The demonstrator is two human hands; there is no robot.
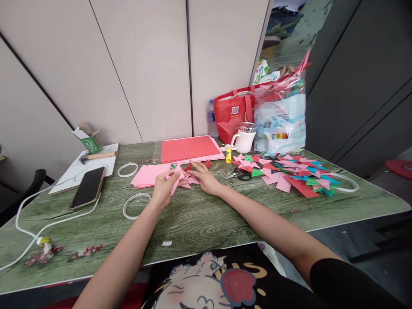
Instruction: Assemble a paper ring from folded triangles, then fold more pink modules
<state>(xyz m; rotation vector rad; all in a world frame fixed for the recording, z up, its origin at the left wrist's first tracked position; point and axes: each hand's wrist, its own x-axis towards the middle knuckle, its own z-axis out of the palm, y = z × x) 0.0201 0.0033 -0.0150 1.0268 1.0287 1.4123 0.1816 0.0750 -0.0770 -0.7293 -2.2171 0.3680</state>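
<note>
My left hand [165, 185] pinches a folded piece of pink paper [176, 181] between thumb and fingers, a little above the table. Just to its right, my right hand [206, 179] has its fingers stretched out, close to small pink and red paper pieces on the table; whether it touches them I cannot tell. A stack of pink paper [144, 175] lies partly behind the left hand. Beyond both hands are larger sheets of red paper [189, 149] on top of pink ones. Black-handled scissors [243, 175] rest right of my right hand.
A heap of cut paper pieces [289, 169] covers the right side. Behind it stand a white mug [245, 138], a yellow glue stick [228, 155], a red bag [230, 113] and a plastic bag [281, 120]. Leftward lie white rings [125, 210], a phone [88, 187] and a hammer [99, 156].
</note>
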